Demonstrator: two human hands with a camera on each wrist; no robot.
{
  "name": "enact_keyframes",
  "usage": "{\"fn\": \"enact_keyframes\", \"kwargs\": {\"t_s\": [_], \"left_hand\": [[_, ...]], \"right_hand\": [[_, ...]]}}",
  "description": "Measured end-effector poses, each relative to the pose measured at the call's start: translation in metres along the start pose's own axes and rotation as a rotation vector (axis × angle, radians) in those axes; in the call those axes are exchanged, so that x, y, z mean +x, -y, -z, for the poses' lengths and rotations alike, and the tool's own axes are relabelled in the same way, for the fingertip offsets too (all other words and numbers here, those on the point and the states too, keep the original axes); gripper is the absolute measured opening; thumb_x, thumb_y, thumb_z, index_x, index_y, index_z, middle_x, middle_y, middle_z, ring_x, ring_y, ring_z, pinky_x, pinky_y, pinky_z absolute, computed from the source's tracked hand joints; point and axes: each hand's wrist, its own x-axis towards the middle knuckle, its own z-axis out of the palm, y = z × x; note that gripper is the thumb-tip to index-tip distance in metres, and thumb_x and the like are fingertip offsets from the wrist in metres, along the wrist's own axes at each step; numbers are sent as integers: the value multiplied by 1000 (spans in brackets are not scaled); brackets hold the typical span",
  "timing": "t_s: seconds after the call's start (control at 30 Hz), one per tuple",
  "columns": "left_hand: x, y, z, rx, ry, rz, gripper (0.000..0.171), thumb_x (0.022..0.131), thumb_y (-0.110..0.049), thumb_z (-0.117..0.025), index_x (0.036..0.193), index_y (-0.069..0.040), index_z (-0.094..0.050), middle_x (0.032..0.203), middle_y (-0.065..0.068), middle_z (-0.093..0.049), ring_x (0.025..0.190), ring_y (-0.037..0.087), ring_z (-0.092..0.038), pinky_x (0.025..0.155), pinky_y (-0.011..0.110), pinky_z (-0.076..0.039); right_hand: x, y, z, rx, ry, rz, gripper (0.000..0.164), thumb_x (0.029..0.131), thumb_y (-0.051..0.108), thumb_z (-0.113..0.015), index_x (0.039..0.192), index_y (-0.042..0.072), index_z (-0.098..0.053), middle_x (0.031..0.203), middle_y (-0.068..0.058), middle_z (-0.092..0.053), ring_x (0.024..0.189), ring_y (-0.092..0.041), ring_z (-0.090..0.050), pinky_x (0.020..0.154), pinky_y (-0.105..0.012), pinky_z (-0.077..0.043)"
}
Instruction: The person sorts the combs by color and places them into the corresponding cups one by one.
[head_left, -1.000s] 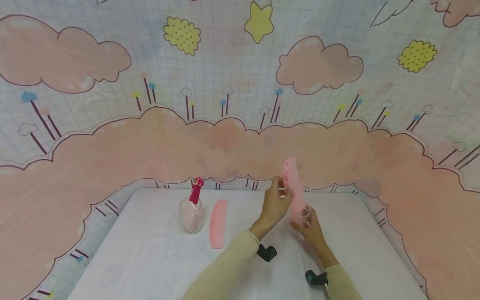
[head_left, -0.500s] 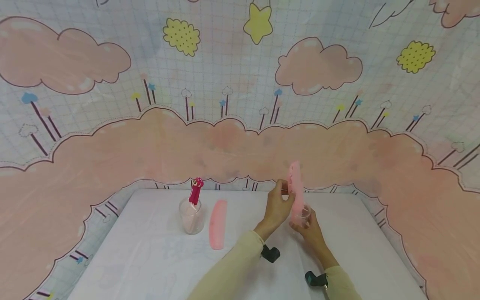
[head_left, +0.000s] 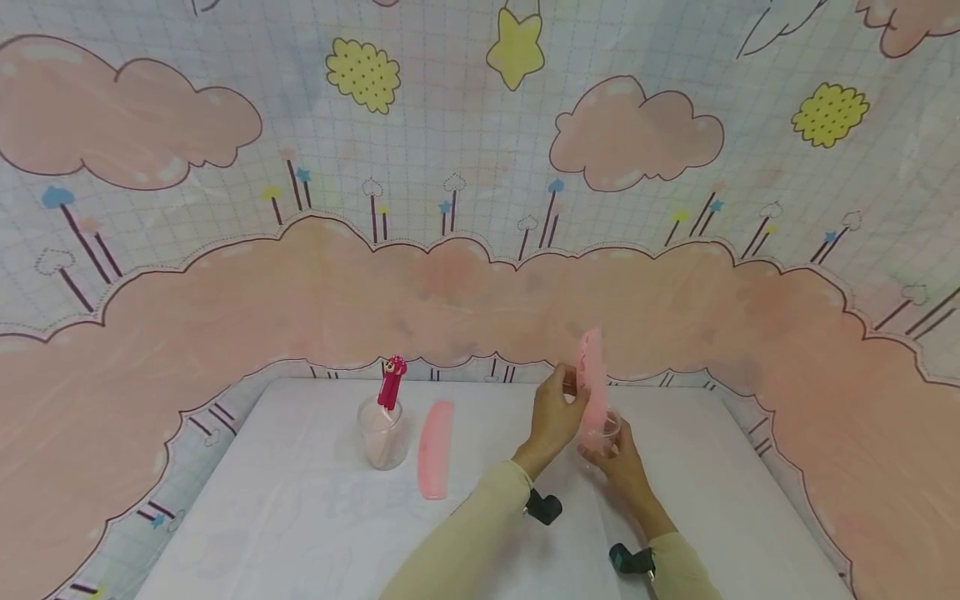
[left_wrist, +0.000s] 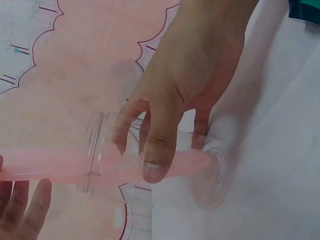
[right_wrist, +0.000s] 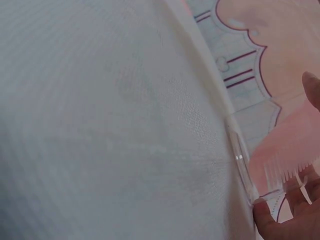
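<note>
In the head view my left hand (head_left: 553, 417) pinches a pink comb (head_left: 592, 371) by its upper part. The comb stands nearly upright, its teeth facing left, and its lower end is inside a clear glass jar (head_left: 613, 421). My right hand (head_left: 626, 467) grips that jar low on its side. The left wrist view shows the comb tip (left_wrist: 200, 159) down near the jar's base, with the right hand's thumb and fingers (left_wrist: 159, 150) round the glass. Teeth of the comb (right_wrist: 285, 150) show through the glass in the right wrist view.
On the white table (head_left: 315, 533), left of the hands, lies a second pink comb (head_left: 434, 450). Beside it stands another clear glass (head_left: 372, 450) holding a magenta stick-like item (head_left: 389, 387) with a small figure on top. A patterned cloth (head_left: 450, 308) hangs behind the table.
My left hand has moved slightly right, and the comb has sunk lower and become more upright in the jar. The right hand and jar have stayed almost still.
</note>
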Motion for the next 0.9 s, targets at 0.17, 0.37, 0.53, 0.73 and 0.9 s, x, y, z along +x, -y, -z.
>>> {"fn": "enact_keyframes", "kwargs": {"t_s": [0.17,0.37,0.53,0.73,0.9], "left_hand": [[0,6,-3,-3,-13,-12,11,92,-13,-65,102,-9,-64,93,5,-68,86,14,-66,82,22,-55],[-2,10,-5,17,7,7,11,93,-16,-65,103,-10,-64,93,3,-69,86,12,-65,80,20,-54],[-5,12,-7,19,39,48,10,93,-19,-66,100,-12,-65,90,0,-68,83,7,-62,76,18,-52],[-8,17,-10,37,67,64,10,92,-20,-67,100,-14,-65,88,-2,-68,82,4,-60,74,16,-51],[-11,22,-12,57,70,62,10,91,-19,-69,99,-13,-64,85,-2,-67,78,4,-58,71,15,-49]], "right_hand": [[-1,0,0,4,1,17,97,85,32,-77,155,15,-12,159,-18,-24,150,-41,-17,119,-60,-21],[-1,1,0,15,-4,28,97,84,30,-78,155,14,-13,157,-19,-25,150,-41,-17,119,-60,-20],[-1,1,-1,10,-6,7,98,84,33,-78,155,17,-13,160,-16,-23,151,-40,-15,118,-62,-20],[-1,0,0,9,-3,13,97,84,34,-78,155,18,-14,161,-14,-22,152,-39,-14,118,-64,-20],[-1,0,0,9,1,25,97,84,33,-77,155,16,-13,163,-15,-19,151,-40,-14,118,-62,-21]]}}
